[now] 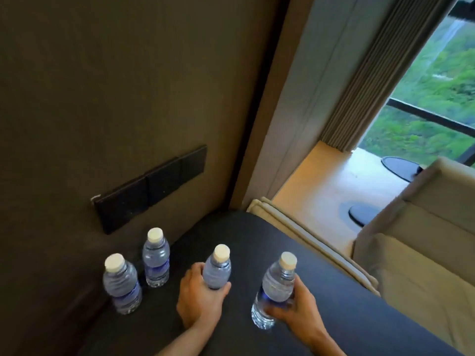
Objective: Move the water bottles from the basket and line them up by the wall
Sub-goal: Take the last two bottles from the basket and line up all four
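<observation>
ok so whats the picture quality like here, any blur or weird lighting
Head view: the wall is dim and murky, while the window at right is bright and washed out; the bottle in the left hand and the nearest standing bottle show motion blur; straight edges bow from the wide-angle lens.

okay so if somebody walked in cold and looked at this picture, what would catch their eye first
Probably the four white-capped water bottles on the dark tabletop: two standing bottles by the brown wall, and one gripped in each hand, left hand and right hand. Next, the bright green view through the window at upper right.
</observation>
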